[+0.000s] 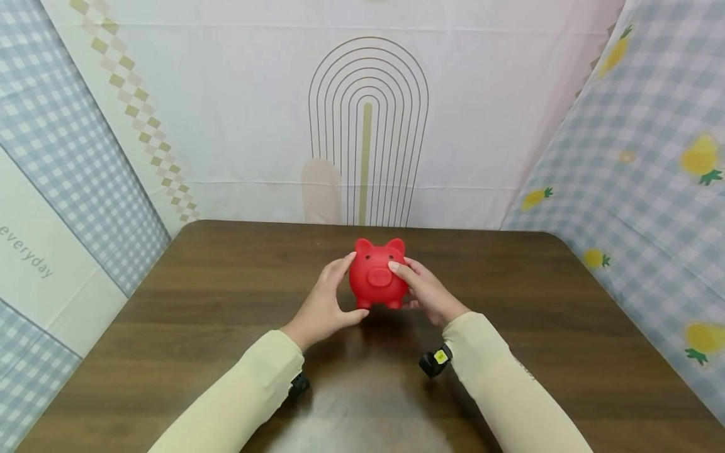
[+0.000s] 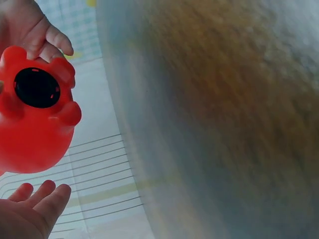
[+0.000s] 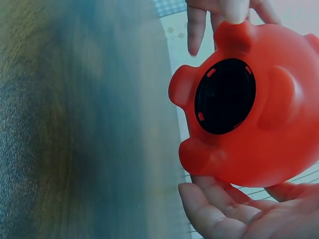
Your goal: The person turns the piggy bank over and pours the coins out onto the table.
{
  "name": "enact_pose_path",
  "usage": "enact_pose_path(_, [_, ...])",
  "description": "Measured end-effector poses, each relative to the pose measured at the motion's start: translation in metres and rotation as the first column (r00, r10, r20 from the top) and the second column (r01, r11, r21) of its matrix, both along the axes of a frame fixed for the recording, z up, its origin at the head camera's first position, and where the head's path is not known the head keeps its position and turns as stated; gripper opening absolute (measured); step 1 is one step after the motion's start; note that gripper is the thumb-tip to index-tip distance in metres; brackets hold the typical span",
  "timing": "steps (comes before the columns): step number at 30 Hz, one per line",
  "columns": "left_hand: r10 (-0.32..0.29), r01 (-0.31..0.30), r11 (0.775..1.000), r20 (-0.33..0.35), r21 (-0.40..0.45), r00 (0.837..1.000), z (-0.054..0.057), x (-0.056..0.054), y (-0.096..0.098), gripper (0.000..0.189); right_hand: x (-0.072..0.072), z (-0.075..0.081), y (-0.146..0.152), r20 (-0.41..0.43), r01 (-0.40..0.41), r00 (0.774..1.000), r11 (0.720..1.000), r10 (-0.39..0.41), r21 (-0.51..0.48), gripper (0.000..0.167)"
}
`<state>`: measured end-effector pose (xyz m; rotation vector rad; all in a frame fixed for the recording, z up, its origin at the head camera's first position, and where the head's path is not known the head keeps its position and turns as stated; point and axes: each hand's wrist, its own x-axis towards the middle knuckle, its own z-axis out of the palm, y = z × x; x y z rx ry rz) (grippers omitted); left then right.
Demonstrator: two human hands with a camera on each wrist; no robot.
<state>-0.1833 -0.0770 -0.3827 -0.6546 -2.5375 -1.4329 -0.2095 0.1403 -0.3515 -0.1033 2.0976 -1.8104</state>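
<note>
A red piggy bank (image 1: 378,277) with ears, dark eyes and a snout is held up off the table, facing the head camera. Its underside, with a round black plug (image 3: 225,96) and stubby feet, shows in both wrist views. My right hand (image 1: 433,292) grips it, the thumb on the front near the snout and the fingers behind and below. On the other side my left hand (image 1: 324,305) is spread around it, fingers fairly straight. A gap separates those left fingers (image 2: 52,203) from the bank in the left wrist view; the left thumb is close by a foot.
The brown wooden table (image 1: 226,358) lies below. A white patterned cloth (image 1: 238,113) hangs behind it, with checked cloths at both sides. Black wrist cameras, one with a yellow label (image 1: 440,357), sit under the cream sleeves (image 1: 249,390).
</note>
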Motion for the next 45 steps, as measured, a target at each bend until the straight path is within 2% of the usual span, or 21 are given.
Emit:
enact_pose_path(8, [-0.007,0.004,0.999,-0.079,-0.036,0.997,0.001,-0.001,0.002,0.096,0.002,0.005,0.0,0.012,-0.035,0.999,0.999,0.035,-0.004,0.063])
enact_pose_path(14, [-0.004,-0.01,0.993,-0.115,-0.118,0.993,0.005,0.002,0.003,0.093,0.002,0.004,0.0,0.03,-0.059,0.998,0.998,0.059,0.001,0.062])
enact_pose_path(22, [-0.027,0.013,0.984,-0.077,-0.18,0.997,0.01,0.003,0.004,0.093,0.0,0.003,0.005,0.062,-0.083,0.995,0.996,0.08,0.041,0.062])
enact_pose_path(29, [-0.03,0.013,0.982,-0.089,-0.19,0.996,0.01,0.004,0.003,0.09,-0.002,0.002,0.006,0.082,-0.108,0.991,0.993,0.105,0.036,0.063])
enact_pose_path(38, [-0.052,0.038,0.986,-0.082,-0.16,0.995,0.007,0.002,0.002,0.086,-0.001,0.003,0.008,0.116,-0.151,0.982,0.988,0.146,0.033,0.07])
enact_pose_path(45, [-0.092,0.092,0.99,0.003,-0.105,0.996,0.008,-0.001,0.002,0.086,0.0,0.004,0.01,0.142,-0.188,0.974,0.98,0.178,0.06,0.072])
